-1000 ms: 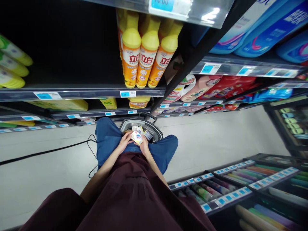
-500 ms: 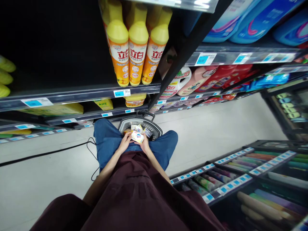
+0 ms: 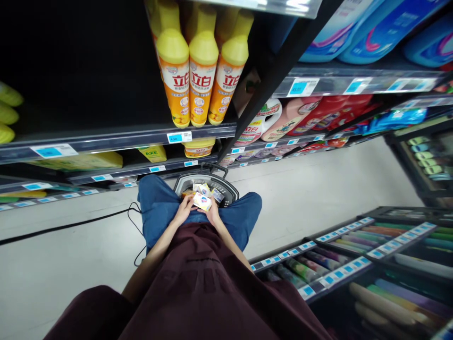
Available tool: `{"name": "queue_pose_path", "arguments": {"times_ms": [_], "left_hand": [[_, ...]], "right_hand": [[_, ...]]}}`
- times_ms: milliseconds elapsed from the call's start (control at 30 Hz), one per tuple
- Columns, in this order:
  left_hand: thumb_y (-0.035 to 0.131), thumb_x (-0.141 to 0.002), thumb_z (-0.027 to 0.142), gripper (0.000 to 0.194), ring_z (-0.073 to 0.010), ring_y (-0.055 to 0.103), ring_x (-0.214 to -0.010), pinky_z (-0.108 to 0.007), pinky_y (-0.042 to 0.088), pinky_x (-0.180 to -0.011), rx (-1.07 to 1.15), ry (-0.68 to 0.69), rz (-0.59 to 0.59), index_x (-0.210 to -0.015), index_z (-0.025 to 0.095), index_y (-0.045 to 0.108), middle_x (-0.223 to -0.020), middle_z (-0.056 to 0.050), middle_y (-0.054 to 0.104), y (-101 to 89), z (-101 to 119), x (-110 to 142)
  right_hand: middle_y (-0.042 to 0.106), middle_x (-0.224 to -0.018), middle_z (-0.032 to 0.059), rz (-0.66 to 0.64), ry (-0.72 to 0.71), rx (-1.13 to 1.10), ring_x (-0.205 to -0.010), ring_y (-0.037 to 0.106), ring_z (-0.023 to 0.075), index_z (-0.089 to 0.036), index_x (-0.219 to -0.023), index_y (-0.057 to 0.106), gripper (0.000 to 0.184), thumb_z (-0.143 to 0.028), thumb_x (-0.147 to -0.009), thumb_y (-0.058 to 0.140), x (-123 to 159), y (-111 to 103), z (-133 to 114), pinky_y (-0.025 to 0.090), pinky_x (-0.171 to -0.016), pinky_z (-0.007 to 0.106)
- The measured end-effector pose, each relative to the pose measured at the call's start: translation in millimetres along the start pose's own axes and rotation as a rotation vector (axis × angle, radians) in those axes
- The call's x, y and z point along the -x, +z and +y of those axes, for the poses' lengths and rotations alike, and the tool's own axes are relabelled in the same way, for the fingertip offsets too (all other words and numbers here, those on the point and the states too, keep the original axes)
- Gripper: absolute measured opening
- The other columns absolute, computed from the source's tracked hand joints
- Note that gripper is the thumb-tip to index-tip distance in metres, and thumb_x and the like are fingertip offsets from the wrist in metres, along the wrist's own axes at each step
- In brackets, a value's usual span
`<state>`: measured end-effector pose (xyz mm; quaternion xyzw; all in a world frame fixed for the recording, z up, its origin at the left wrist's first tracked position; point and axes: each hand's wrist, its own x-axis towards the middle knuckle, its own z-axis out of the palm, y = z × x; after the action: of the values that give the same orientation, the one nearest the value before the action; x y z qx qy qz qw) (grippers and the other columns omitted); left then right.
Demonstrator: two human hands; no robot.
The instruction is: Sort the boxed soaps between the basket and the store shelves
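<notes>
Between my two hands is a small white-and-yellow box (image 3: 202, 201) with a blue and red mark, looking like a boxed soap bar. My left hand (image 3: 184, 209) grips its left end, and my right hand (image 3: 213, 212) closes on its right end. Just beyond, between my knees, stands a dark shopping basket (image 3: 231, 192) with pale inner walls. Several small boxes lie inside it, among them a white-and-yellow box (image 3: 204, 190) and a greyish box (image 3: 217, 195). The held box hides part of the basket's contents.
A shelf ahead carries yellow dish soap bottles (image 3: 201, 71). To the right stand blue detergent bottles (image 3: 375, 35) and red bottles (image 3: 323, 113). Another shelf of tubes (image 3: 300, 269) rises at the lower right. A black cable (image 3: 71, 228) crosses the floor on the left.
</notes>
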<state>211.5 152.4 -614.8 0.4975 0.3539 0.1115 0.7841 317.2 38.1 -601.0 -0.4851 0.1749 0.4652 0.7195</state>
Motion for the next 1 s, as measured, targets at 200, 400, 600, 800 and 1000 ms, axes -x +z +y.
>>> {"name": "queue_pose_path", "arguments": {"times_ms": [200, 400, 600, 800, 1000], "left_hand": [[0.071, -0.081, 0.058, 0.053, -0.0281, 0.066, -0.108, -0.051, 0.062, -0.090, -0.003, -0.001, 0.002, -0.118, 0.021, 0.060, -0.107, -0.006, 0.066, -0.6, -1.5, -0.8], [0.070, -0.081, 0.058, 0.053, -0.0275, 0.066, -0.109, -0.050, 0.062, -0.091, -0.003, 0.004, 0.002, -0.119, 0.021, 0.060, -0.109, -0.007, 0.065, -0.1, -1.9, -0.5], [0.071, -0.081, 0.059, 0.054, -0.0275, 0.066, -0.109, -0.051, 0.062, -0.091, -0.008, 0.007, 0.003, -0.118, 0.021, 0.061, -0.108, -0.006, 0.064, -0.3, -1.0, 0.1], [0.070, -0.081, 0.059, 0.054, -0.0266, 0.067, -0.108, -0.052, 0.062, -0.092, -0.007, 0.006, 0.001, -0.119, 0.021, 0.060, -0.108, -0.006, 0.064, 0.2, -0.1, 0.9], [0.071, -0.081, 0.059, 0.054, -0.0273, 0.066, -0.110, -0.052, 0.061, -0.093, -0.011, 0.002, 0.004, -0.118, 0.021, 0.060, -0.108, -0.006, 0.064, 0.7, 0.5, 1.2]], "right_hand": [[0.079, -0.107, 0.0102, 0.002, 0.008, -0.012, -0.084, 0.076, 0.0219, -0.016, -0.118, 0.066, 0.042, -0.047, -0.105, 0.041, -1.7, -1.3, 1.3, 0.063, -0.059, 0.032], [0.080, -0.102, 0.0088, 0.007, 0.008, -0.022, -0.080, 0.076, 0.0208, -0.017, -0.114, 0.067, 0.041, -0.047, -0.104, 0.041, -0.8, 0.1, 0.7, 0.063, -0.056, 0.030], [0.080, -0.102, 0.0094, 0.029, 0.013, -0.010, -0.081, 0.076, 0.0218, -0.017, -0.113, 0.067, 0.041, -0.049, -0.103, 0.044, 0.2, 1.0, -0.3, 0.063, -0.059, 0.032], [0.080, -0.098, 0.0092, 0.011, 0.004, -0.007, -0.079, 0.075, 0.0217, -0.016, -0.114, 0.067, 0.041, -0.046, -0.104, 0.040, 0.2, 1.3, 0.2, 0.063, -0.056, 0.032], [0.080, -0.102, 0.0099, 0.035, 0.011, -0.002, -0.081, 0.076, 0.0222, -0.016, -0.115, 0.067, 0.042, -0.046, -0.104, 0.041, 1.5, 3.1, -1.5, 0.063, -0.058, 0.033]]}}
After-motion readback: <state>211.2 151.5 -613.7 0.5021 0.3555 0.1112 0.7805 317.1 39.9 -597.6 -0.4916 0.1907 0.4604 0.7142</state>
